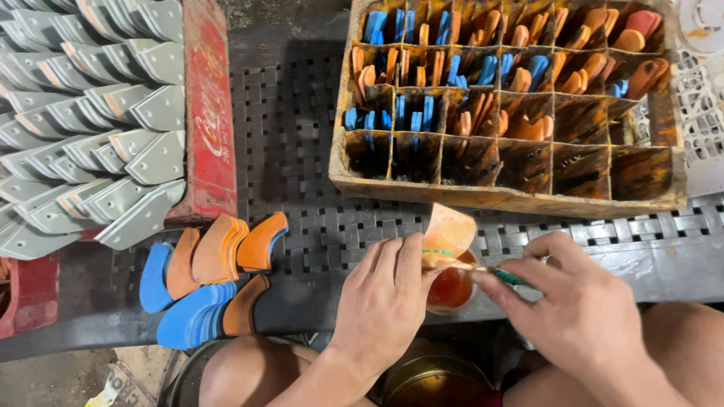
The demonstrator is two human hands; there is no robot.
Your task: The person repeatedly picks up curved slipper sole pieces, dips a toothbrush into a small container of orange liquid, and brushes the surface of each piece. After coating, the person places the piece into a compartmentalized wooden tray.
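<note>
Two bare hands meet just below the compartmented, paint-stained wooden crate (507, 197), over a small round pot of orange paint (451, 290). The left hand (383, 301) has its fingers (411, 260) curled closed around the lower edge of an orange curved fan-shaped piece (449, 230), holding it upright above the pot. The right hand (584, 313) pinches a thin green-handled brush (504, 274) between thumb and forefinger, the other fingers loosely bent; the brush tip lies against the base of the orange piece, right at the pot's rim. The crate itself stands on a dark woven-lattice plastic table (290, 151), and its upper compartments hold blue and orange pieces standing on edge, while the row nearest the hands looks mostly bare. Left of the crate, on the table's near edge, lies a loose pile of orange and blue curved pieces (207, 283), well apart from the hands. Farther left of the crate, beyond a red plastic crate wall (207, 113), rows of unpainted grey metal brackets (90, 120) are stacked overlapping. Below the crate, between the person's bare knees, sits a round brass-coloured tin (430, 377), partly hidden by the left wrist. White lattice plastic (701, 120) shows at the crate's right.
</note>
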